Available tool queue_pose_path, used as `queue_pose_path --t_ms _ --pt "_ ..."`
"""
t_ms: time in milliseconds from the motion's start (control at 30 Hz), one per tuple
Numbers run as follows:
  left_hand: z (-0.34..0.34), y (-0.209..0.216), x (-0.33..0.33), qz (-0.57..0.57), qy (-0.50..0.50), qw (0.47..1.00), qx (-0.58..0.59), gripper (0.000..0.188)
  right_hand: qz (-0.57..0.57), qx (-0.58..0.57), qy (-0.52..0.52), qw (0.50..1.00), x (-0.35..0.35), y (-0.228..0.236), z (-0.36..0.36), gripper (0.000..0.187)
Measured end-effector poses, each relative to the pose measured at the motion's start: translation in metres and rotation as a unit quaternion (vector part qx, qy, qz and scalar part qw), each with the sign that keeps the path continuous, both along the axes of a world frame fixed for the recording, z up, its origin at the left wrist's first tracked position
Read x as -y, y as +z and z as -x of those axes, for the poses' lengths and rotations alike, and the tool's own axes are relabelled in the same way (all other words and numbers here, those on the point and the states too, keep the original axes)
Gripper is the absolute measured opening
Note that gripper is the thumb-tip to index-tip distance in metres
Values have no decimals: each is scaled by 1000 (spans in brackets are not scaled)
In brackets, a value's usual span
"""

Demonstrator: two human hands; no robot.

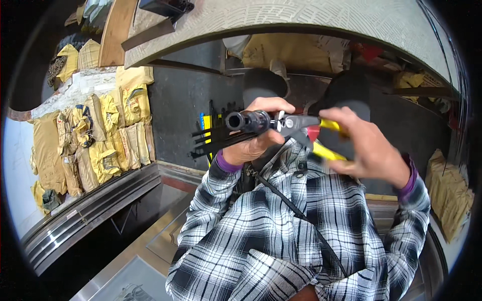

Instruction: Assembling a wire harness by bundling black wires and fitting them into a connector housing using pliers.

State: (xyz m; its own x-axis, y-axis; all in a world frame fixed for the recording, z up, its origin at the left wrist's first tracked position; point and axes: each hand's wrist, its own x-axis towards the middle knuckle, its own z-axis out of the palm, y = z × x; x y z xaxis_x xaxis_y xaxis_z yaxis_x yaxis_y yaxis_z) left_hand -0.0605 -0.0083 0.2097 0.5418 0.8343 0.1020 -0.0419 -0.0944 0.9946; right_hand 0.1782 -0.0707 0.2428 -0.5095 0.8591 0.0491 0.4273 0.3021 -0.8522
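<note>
My left hand [251, 149] is closed around a black tubular part [247, 121], whose hollow round end points left. Several thin black rods [216, 138] stick out beside it; what the whole object is, I cannot make out. My right hand [374, 148], blurred by motion, grips a pair of pliers [297, 122] by its yellow-and-black handles. Red shows between the handles. The metal jaws are at the right end of the black part, by a small shiny piece close to my left fingers. Whether the jaws bite on it is hidden.
A light patterned tabletop [321, 15] curves across the far side. Yellow and brown paper packages [103, 130] lie in rows at the left, with a stack of more [449, 193] at the right. A blue-and-yellow item [206, 125] stands beyond the rods. Dark cables [444, 45] hang at far right.
</note>
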Motion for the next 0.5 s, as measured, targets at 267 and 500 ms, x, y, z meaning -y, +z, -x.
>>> queue_pose_path --t_ms 267,500 --pt "-3 15 -14 10 -158 987 -38 63 566 -339 134 739 -10 -3 -29 62" --pt "-2 -5 -6 15 16 1000 23 58 -184 192 -19 964 -8 25 -10 65"
